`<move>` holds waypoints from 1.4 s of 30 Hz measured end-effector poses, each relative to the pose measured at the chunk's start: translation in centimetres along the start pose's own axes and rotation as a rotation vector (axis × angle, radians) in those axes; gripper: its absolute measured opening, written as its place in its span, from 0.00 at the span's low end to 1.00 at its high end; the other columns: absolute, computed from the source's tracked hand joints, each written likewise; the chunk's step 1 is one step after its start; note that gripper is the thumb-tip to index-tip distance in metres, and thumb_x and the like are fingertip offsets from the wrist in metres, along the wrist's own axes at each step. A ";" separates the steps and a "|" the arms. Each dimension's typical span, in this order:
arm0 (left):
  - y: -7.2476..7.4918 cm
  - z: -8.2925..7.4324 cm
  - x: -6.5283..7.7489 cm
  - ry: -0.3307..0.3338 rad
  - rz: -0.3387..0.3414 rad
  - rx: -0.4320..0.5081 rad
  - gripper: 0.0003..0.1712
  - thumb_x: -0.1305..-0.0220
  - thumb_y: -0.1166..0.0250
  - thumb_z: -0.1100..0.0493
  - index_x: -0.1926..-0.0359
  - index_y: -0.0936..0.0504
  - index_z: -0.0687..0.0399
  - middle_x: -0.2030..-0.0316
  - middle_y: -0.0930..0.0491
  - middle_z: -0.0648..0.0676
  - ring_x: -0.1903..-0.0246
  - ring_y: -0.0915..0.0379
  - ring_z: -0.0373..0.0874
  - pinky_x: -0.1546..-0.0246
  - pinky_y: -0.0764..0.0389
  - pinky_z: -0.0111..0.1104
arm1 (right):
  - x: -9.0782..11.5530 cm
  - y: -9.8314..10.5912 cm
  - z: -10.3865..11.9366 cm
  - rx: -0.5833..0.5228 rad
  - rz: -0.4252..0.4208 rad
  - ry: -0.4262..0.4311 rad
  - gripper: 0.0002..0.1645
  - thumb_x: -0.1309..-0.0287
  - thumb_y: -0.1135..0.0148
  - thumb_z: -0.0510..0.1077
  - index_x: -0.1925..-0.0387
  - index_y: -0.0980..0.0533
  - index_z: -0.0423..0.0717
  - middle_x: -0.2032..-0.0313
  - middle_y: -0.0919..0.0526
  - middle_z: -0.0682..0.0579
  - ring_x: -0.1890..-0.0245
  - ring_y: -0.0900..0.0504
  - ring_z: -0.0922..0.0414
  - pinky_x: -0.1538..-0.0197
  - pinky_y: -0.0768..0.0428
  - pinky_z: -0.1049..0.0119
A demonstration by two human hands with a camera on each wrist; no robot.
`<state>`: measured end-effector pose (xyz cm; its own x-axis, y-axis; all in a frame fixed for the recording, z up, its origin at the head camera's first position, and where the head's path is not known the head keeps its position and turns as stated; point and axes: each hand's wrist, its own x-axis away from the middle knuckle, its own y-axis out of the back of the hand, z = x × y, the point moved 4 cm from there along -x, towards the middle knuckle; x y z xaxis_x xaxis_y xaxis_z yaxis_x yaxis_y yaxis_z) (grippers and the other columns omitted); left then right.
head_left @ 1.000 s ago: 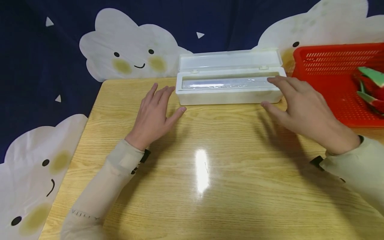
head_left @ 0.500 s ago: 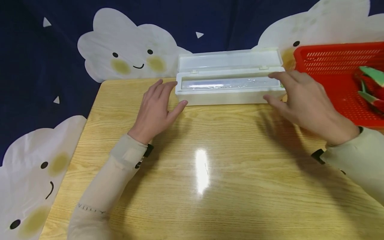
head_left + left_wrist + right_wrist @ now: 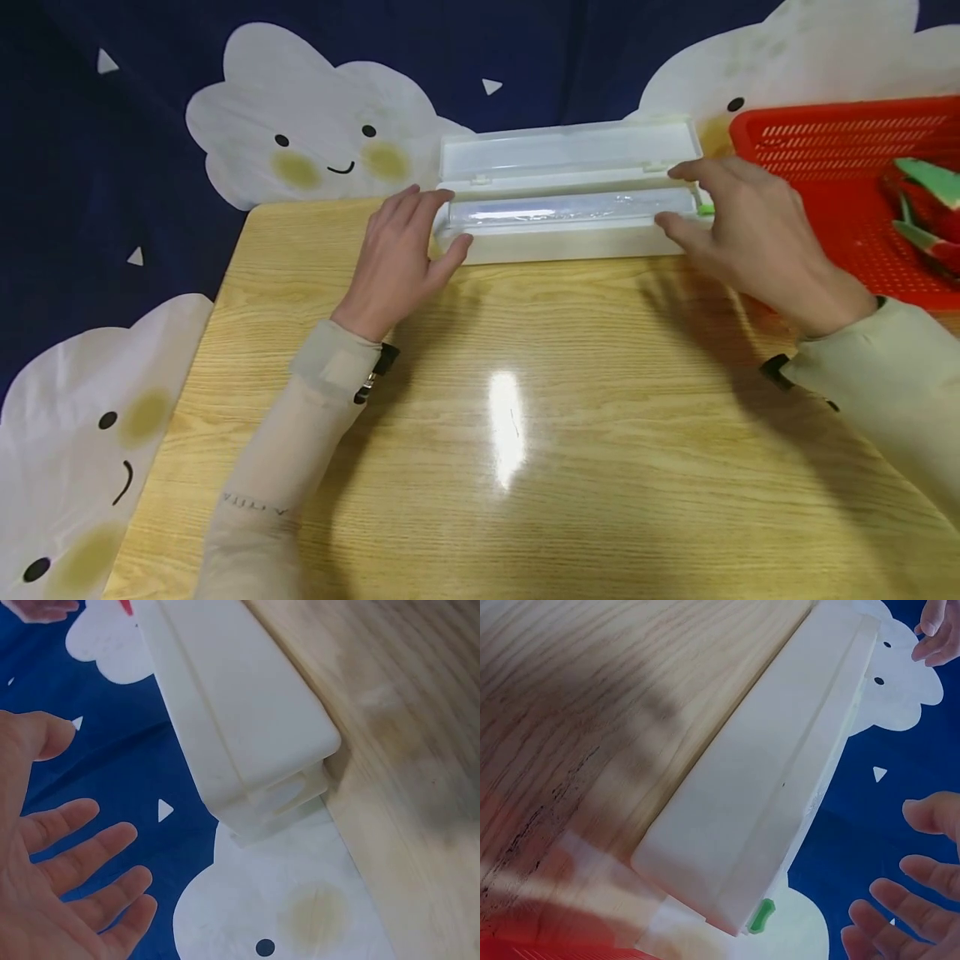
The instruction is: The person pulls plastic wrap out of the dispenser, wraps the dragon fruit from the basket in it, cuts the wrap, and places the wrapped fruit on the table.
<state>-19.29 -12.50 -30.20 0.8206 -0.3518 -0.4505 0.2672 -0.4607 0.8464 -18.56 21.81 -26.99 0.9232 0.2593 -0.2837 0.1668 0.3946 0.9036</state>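
A long white plastic box [image 3: 562,247] stands at the back edge of the wooden table, its lid [image 3: 570,152] swung up behind it. Inside lies a shiny, clear-wrapped roll [image 3: 573,207], which looks like cling film. A small green piece [image 3: 762,916] sits at the box's right end. My left hand [image 3: 393,260] hovers over the left end, thumb in front and fingers towards the back. Over the right end is my right hand [image 3: 757,242], thumb and index finger apart. Both wrist views show relaxed, spread fingers with nothing between them; the hands stand above the box.
A red plastic basket [image 3: 836,221] stands right of the box, close by my right hand. Wrapped green and red items [image 3: 930,187] lie in it. Behind the table [image 3: 525,350] hangs a dark blue cloth [image 3: 420,33] with white clouds.
My left hand has moved right and towards the back, over the box's left end. My right hand has shifted slightly up and back, uncovering the green piece. Box and roll stay put.
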 end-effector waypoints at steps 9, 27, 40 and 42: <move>-0.7 0.2 -1.2 0.009 -0.008 0.039 0.26 0.29 0.37 0.48 0.38 0.20 0.59 0.43 0.16 0.63 0.33 0.27 0.62 0.31 0.28 0.55 | -1.0 -0.5 -1.1 0.007 0.032 -0.024 0.29 0.32 0.36 0.47 0.35 0.25 0.36 0.43 0.18 0.29 0.50 0.20 0.35 0.53 0.23 0.38; -2.7 -0.1 -3.5 0.076 0.086 0.148 0.18 0.27 0.38 0.53 0.44 0.15 0.58 0.43 0.14 0.58 0.38 0.21 0.56 0.32 0.25 0.46 | -3.2 -1.8 -1.8 0.073 0.153 -0.012 0.23 0.30 0.39 0.44 0.41 0.21 0.34 0.47 0.15 0.30 0.53 0.21 0.35 0.55 0.21 0.43; -4.1 -0.5 -4.5 0.069 0.152 0.110 0.16 0.25 0.40 0.55 0.48 0.12 0.57 0.49 0.11 0.59 0.46 0.17 0.58 0.40 0.19 0.47 | -4.2 -2.6 -2.1 0.100 0.191 -0.002 0.20 0.31 0.38 0.42 0.42 0.20 0.34 0.50 0.15 0.31 0.61 0.22 0.40 0.62 0.25 0.53; -4.2 -0.5 -4.7 0.068 0.167 0.099 0.15 0.24 0.41 0.56 0.47 0.12 0.57 0.49 0.11 0.59 0.46 0.17 0.58 0.40 0.19 0.47 | -4.3 -2.8 -2.3 0.101 0.197 0.004 0.20 0.31 0.39 0.41 0.42 0.20 0.35 0.50 0.15 0.31 0.62 0.22 0.41 0.63 0.27 0.54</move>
<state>-24.00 -8.56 -31.51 0.8826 -0.3754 -0.2831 0.0762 -0.4798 0.8741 -23.81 21.59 -28.98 0.9401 0.3260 -0.0995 0.0172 0.2461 0.9691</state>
